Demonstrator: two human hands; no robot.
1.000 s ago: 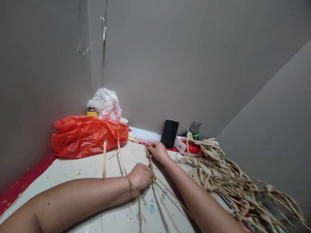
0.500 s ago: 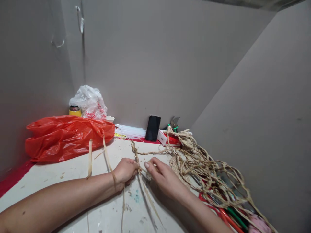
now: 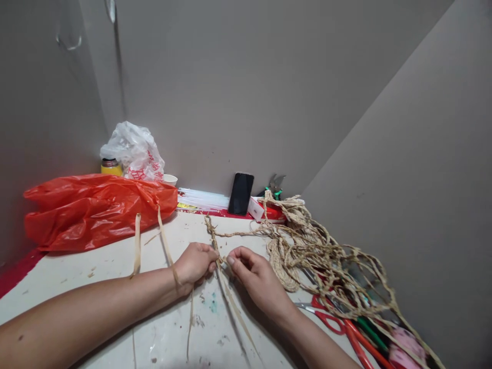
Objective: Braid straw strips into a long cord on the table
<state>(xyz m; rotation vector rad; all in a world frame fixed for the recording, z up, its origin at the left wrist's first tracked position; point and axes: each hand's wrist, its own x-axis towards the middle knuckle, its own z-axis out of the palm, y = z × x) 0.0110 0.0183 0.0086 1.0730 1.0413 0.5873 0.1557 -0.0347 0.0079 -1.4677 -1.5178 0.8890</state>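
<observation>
The fingers [image 3: 210,265] of the left hand [image 3: 196,262] are curled shut and pinch the near end of a plaited straw cord [image 3: 210,231]. The right hand [image 3: 258,279] meets it from the other side, thumb and forefinger closed on the same spot, so both hands grip the cord where the plait ends. From that point loose straw strips [image 3: 235,310] trail toward the viewer over the table [image 3: 77,277]. Two more strips [image 3: 137,245] stand up from the left forearm.

The cord runs away from the hands, then bends right into a tangled heap of plaited cord [image 3: 319,251] beside the right wrist. Red scissors [image 3: 333,319] lie partly under the heap, near other tools at the lower right that are too cut off to name.

The table top is white, stained with paint flecks and straw bits, with a red edge [image 3: 15,277] at the left. A red plastic bag [image 3: 96,207] lies at the back left. Behind it stand a white bag [image 3: 134,152], a yellow jar [image 3: 110,166] and a small white cup [image 3: 169,179]. A black phone [image 3: 241,193] leans on the back wall [image 3: 230,102], with what look like green-handled shears [image 3: 275,184] just to its right. Plain grey walls close in the table on three sides.
</observation>
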